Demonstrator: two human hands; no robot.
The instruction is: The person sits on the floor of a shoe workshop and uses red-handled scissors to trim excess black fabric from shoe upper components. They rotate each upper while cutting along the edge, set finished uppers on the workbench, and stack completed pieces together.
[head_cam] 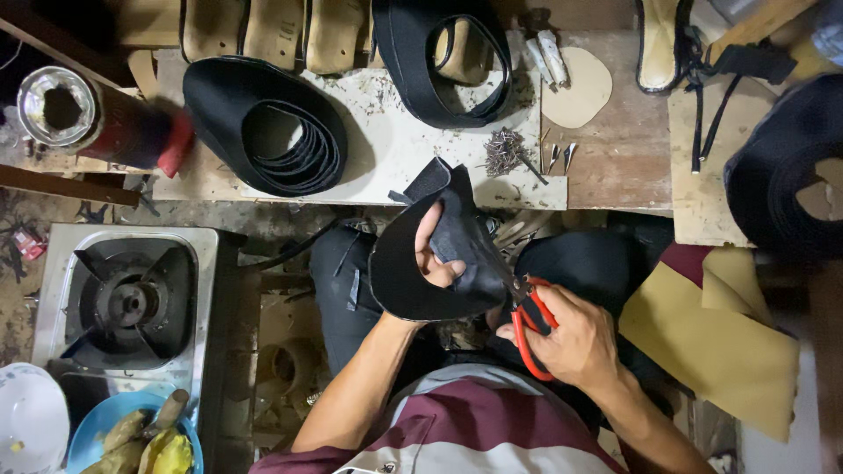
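Head view, left hand (432,256) gripping curved black leather piece (443,263), right hand (575,338) closing red-handled scissors (529,320)

A single camera, worn on the person's head, looked almost straight down from above and slightly behind the body. The wearer's own striped shirt (474,421) filled the near bottom edge, so the view faced forward and downward over the chest and lap. It sat close: the left hand (432,254) and right hand (575,338) lay in the middle of the frame, large and sharp. Farther off, the wooden tabletop (615,149) ran across the far top edge, cut off by the frame. On the left the view reached a gas stove (132,298) on the floor; on the right it ended at yellow sheets (711,342). No second view existed, so nothing was shared.
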